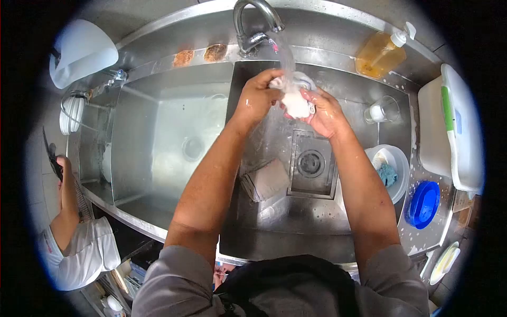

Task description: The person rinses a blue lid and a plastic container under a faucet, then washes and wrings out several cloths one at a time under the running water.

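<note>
A: What do you see from your far-off seat?
B: I see two bare hands over a metal sink (338, 232); the left grip (266, 95) pinches a wet white cloth (297, 104) with thumb and fingers; the right grip (316, 105) is closed on its other side.
A: Where is that cloth?
B: It is held up at the back of the sink, right under the running water (288, 58); let me make it the middle of my clock.
A: What is around it?
B: The tap (242, 26) is at eleven; a pump bottle (377, 55) of yellow soap is at two, on the ledge; a clear glass (390, 109) is at three, with something white at it that I cannot name; a big white bin (433, 127) is past it.
A: And lower down?
B: I see a round tub (402, 168) at four, with a blue-green scrubber (388, 175) in it; a blue dish (424, 205) is farther out that way, on the bench (420, 238); the drain (310, 163) is near six; a folded cloth (265, 180) lies at seven, on the sink floor.
A: Anything on the other side?
B: A basin (169, 121) with cloudy water is at nine; another person (87, 253) is at eight, well apart from my two hands.
</note>
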